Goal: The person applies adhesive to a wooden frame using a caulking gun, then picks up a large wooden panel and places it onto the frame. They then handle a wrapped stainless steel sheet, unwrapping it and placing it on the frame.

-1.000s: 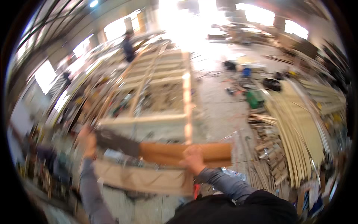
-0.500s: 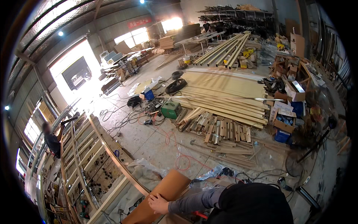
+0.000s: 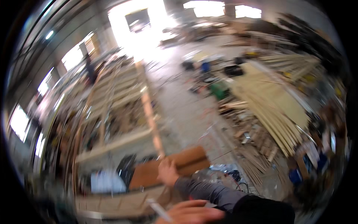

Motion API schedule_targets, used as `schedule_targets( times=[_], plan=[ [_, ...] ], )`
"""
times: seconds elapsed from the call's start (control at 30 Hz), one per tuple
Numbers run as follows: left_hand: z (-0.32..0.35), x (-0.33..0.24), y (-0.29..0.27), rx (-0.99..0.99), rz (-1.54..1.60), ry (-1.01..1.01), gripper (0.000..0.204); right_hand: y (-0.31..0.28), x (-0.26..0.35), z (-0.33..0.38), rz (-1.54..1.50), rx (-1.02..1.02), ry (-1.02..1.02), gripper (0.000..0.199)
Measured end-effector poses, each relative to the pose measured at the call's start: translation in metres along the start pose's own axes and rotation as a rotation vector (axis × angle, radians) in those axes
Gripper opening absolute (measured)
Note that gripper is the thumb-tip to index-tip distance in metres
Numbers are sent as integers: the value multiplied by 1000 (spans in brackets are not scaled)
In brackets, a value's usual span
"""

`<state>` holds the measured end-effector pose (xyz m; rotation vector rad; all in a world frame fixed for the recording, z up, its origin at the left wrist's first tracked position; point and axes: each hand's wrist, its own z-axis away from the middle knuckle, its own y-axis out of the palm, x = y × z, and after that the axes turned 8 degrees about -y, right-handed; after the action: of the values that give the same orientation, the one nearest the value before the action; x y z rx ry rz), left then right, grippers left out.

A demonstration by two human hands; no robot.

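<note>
A brown sheet of cardboard (image 3: 149,173) with a crease lies across the near end of a long frame of pale wooden bars (image 3: 115,143). My right hand (image 3: 167,171), in a grey sleeve, rests on it with the fingers laid over the surface. Just beyond those fingers ends a copper-coloured strip (image 3: 149,115) running along the frame's side. Low in the picture, my left hand (image 3: 194,213) has a slim white stick (image 3: 158,210) at its fingers; blur hides its exact kind. Beside the cardboard are a pale sheet (image 3: 108,182) and a black item (image 3: 126,166).
Stacked cream-coloured bars (image 3: 268,108) and short wood offcuts (image 3: 253,138) lie on the floor to the right, by a green box-shaped machine (image 3: 219,90). Clear plastic (image 3: 223,167) and cables sit past the cardboard. A blurred person (image 3: 90,69) stands at the frame's far left.
My view has swung left, bringing the frame to the middle and blurring the scene. My left hand has come in at the bottom with the white stick. My right hand remains on the cardboard.
</note>
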<state>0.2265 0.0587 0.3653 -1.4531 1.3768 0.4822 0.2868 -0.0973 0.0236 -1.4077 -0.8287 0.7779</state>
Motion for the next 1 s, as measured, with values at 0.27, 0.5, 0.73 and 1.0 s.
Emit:
schedule_targets(
  times=[0.27, 0.5, 0.73, 1.0],
  plan=[
    [26, -9, 59, -342, 128, 239, 35, 18, 0, 20, -271, -218, -122, 80],
    [62, 1, 26, -162, 312, 160, 48, 11, -8, 15, -239, -186, -88, 80],
    [181, 96, -99, -426, -60, -611, 61, -7, 1, 10, -204, -97, 45, 87],
    [356, 399, -240, -119, -699, -1139, 47, -8, 88, -59, -97, -524, 126, 69]
  ],
)
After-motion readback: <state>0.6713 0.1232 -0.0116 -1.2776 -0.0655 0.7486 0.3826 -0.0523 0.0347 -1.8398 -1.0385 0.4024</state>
